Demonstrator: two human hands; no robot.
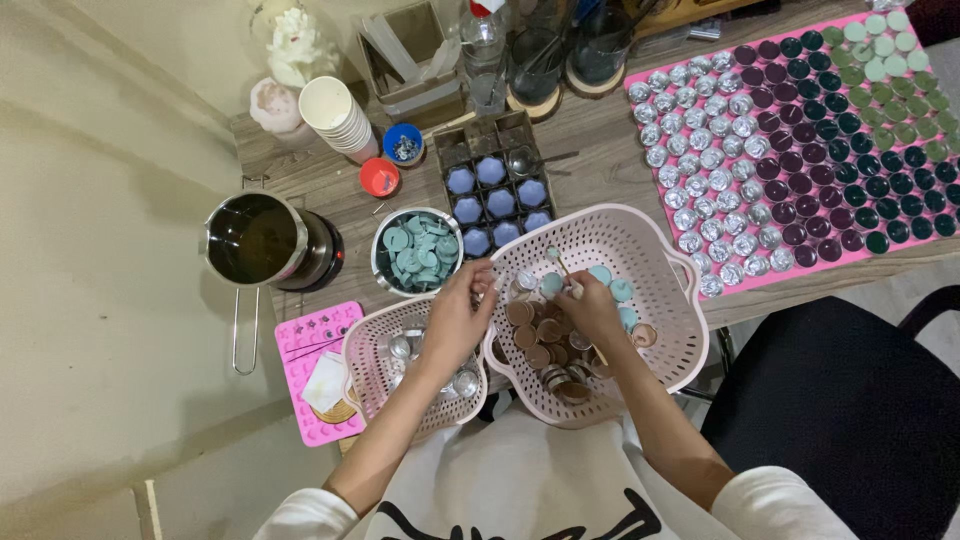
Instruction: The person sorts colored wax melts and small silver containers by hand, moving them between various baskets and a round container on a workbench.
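Observation:
My left hand (458, 318) reaches over the rim between two pink perforated baskets, its fingers pinched on a small round silver cup (524, 281). My right hand (590, 308) is inside the larger basket (676, 340) and grips a thin wooden stick (562, 264) that points up and away. Under both hands lie several brown tealight candles (535, 340) and a few teal ones (620, 290). The smaller basket (366, 368) on the left holds several empty silver cups (402, 346).
A grey bowl of teal wax discs (418, 252) stands beyond my left hand, beside a dark mould tray with blue hexagon candles (492, 195). A metal pot (258, 240) is at left. A pink mat (800, 140) with rows of tealights fills the right. A black chair (850, 410) stands lower right.

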